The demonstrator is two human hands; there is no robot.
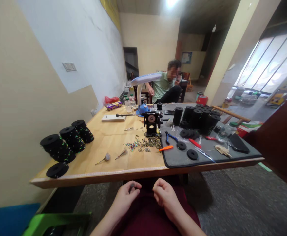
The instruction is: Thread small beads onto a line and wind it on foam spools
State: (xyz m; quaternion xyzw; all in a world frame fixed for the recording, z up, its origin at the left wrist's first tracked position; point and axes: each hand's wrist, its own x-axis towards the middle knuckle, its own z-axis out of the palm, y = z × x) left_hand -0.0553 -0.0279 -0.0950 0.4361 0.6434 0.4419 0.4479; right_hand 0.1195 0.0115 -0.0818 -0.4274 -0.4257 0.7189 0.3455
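Note:
My left hand (126, 196) is held over my lap, just below the table's front edge. Its fingers curl into a pinch, with a small dark patch showing between them that I cannot make out. Facing it, my right hand (165, 196) is closed with thumb and fingertips pressed together; anything inside is hidden or too small to name. A gap separates the two hands. Beyond them on the wooden table (89, 168) lie small colored beads (133, 145), a heap of brass-colored small parts (154, 142) and two thin tools with pale, fan-shaped ends (106, 157).
A black hand-cranked winding device (151, 123) stands mid-table before a blue lamp (143, 108). Black spools (71, 137) stack at left, others (196, 118) at right. Pliers (170, 137) and an orange-handled tool (166, 148) rest on the grey mat (178, 160). A person (164, 85) sits behind.

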